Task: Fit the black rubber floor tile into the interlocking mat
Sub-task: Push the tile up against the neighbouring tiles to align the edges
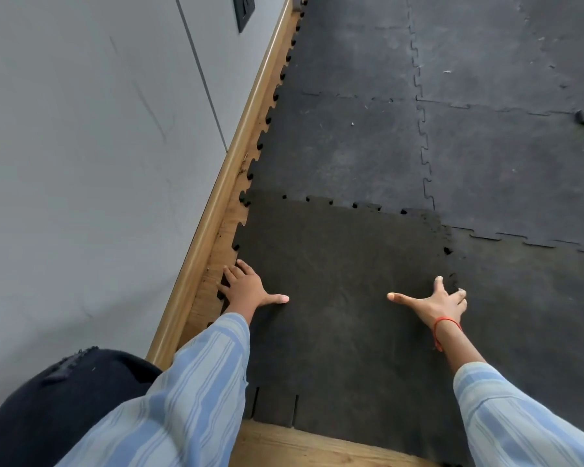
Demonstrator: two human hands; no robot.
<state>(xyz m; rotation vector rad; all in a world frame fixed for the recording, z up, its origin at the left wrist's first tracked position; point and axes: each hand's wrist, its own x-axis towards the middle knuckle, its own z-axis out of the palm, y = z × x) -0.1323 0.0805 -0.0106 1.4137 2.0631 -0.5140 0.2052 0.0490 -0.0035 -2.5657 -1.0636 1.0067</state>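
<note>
A black rubber floor tile (pixel 338 298) with toothed edges lies flat in front of me, darker than the grey-black interlocking mat (pixel 351 136) beyond it. Its far edge meets the mat along a toothed seam with small gaps showing. My left hand (pixel 246 288) rests at the tile's left edge, fingers over the teeth, thumb spread across the surface. My right hand (pixel 435 303) presses on the tile's right edge where it meets the neighbouring mat tile (pixel 526 315), fingers spread. Neither hand grips anything.
A wooden skirting board (pixel 216 197) and a strip of wood floor run along the grey wall (pixel 81 163) at left. Wood floor (pixel 300 446) shows below the tile's near edge. A black wall plate (pixel 244 10) sits at the top. My dark-clothed knee (pixel 64 399) is at lower left.
</note>
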